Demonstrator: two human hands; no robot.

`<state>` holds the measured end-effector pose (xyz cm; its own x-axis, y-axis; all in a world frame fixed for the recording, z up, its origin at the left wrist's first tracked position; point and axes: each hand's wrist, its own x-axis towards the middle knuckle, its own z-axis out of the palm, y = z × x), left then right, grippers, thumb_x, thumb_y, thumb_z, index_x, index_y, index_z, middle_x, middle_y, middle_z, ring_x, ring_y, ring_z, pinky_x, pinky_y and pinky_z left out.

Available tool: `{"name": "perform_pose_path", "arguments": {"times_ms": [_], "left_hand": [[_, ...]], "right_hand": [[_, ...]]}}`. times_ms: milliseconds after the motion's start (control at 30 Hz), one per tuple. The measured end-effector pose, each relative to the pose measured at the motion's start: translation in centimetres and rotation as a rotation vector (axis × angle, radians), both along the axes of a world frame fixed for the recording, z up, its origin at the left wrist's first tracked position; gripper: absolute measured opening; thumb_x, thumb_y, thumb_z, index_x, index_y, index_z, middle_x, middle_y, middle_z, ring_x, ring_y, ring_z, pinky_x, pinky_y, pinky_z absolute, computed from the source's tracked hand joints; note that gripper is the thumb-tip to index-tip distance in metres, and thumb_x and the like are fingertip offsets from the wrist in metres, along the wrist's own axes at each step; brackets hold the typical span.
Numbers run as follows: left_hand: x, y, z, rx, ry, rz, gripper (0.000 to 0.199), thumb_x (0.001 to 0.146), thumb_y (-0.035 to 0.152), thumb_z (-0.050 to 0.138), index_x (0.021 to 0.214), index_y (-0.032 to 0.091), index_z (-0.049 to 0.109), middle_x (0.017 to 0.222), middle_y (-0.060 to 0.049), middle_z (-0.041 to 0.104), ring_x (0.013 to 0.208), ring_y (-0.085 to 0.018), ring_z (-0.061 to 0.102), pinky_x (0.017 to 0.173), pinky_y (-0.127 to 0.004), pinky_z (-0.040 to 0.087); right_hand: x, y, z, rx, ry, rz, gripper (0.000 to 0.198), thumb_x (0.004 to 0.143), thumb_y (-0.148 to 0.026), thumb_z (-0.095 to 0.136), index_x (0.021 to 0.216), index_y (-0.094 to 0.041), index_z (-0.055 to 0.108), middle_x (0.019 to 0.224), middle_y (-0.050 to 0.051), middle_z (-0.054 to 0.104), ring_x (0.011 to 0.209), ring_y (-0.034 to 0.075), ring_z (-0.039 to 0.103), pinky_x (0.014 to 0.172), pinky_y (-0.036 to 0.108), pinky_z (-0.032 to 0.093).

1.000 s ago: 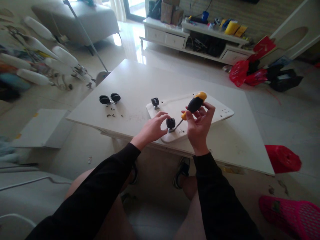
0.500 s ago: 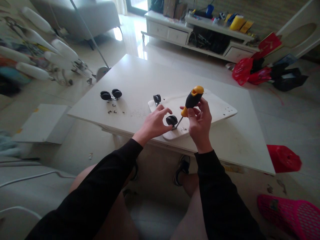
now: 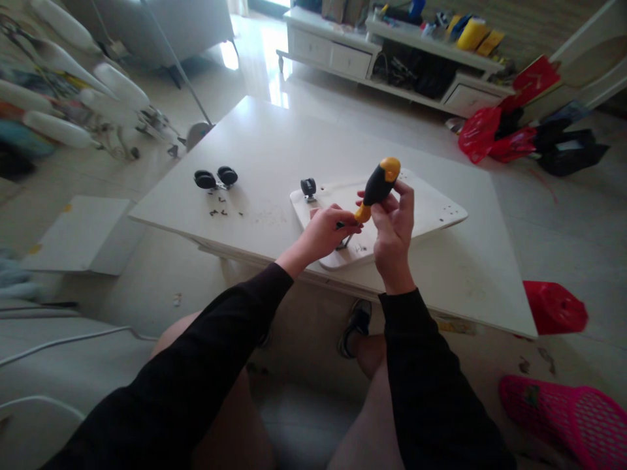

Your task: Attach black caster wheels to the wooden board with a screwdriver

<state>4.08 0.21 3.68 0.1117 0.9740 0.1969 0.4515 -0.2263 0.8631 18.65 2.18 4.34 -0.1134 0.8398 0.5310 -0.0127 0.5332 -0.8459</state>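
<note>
My right hand [image 3: 394, 232] is wrapped around the black and yellow handle of a screwdriver [image 3: 379, 186], which tilts down to the left. My left hand [image 3: 323, 234] has its fingertips pinched at the screwdriver's shaft, just under the yellow collar. The tip of the shaft meets the metal plate of a caster mostly hidden behind my left fingers. That caster sits at the near end of a white board [image 3: 426, 202] lying on the table. Another black caster [image 3: 308, 188] stands at the board's left corner. Small screws [image 3: 361, 248] rest on the board right of the shaft.
On the left part of the white table [image 3: 274, 143] are two loose casters [image 3: 215, 177] and several dark screws [image 3: 219, 212]. A red stool [image 3: 556, 307] and a pink basket [image 3: 563, 411] stand off the right edge. A white box [image 3: 83, 235] lies at left.
My left hand has moved right from the near caster to the screwdriver's shaft, its fingers closing there. My right hand keeps its hold on the handle. The view has shifted slightly.
</note>
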Motion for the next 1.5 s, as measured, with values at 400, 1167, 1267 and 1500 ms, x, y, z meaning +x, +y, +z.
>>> {"name": "perform_pose_path", "arguments": {"times_ms": [400,1167,1267,1500], "left_hand": [[0.1,0.6,0.3,0.014,0.005,-0.101,0.006,0.092,0.022,0.077,0.093,0.021,0.083,0.097,-0.007,0.082,0.099,-0.023,0.072,0.100,-0.041,0.049],[-0.2,0.9,-0.2,-0.011,-0.190,-0.150,0.010,0.087,0.025,0.080,0.091,0.016,0.081,0.084,-0.005,0.079,0.087,-0.020,0.073,0.083,-0.033,0.059],[-0.5,0.9,-0.3,-0.038,-0.232,-0.221,0.009,0.089,0.023,0.077,0.088,0.015,0.080,0.083,-0.005,0.079,0.082,-0.018,0.073,0.080,-0.031,0.058],[-0.2,1.2,-0.8,0.005,-0.228,-0.121,0.009,0.084,0.021,0.081,0.081,0.013,0.080,0.072,-0.002,0.074,0.070,-0.014,0.067,0.067,-0.027,0.053]], "right_hand": [[-0.5,0.6,-0.3,-0.007,0.057,-0.113,0.048,0.089,-0.052,0.081,0.119,-0.032,0.049,0.104,-0.002,0.070,0.095,0.015,0.075,0.081,0.033,0.065],[-0.7,-0.1,0.0,-0.041,-0.011,-0.117,0.050,0.086,-0.052,0.084,0.122,-0.033,0.054,0.097,-0.003,0.072,0.086,0.015,0.075,0.066,0.027,0.063],[-0.5,-0.2,-0.1,-0.071,-0.004,-0.073,0.049,0.090,-0.054,0.080,0.125,-0.032,0.054,0.103,0.000,0.078,0.093,0.018,0.078,0.079,0.035,0.067],[-0.7,-0.2,0.1,0.040,-0.012,-0.086,0.053,0.086,-0.056,0.083,0.124,-0.033,0.054,0.113,0.000,0.071,0.095,0.016,0.076,0.082,0.035,0.067]]}}
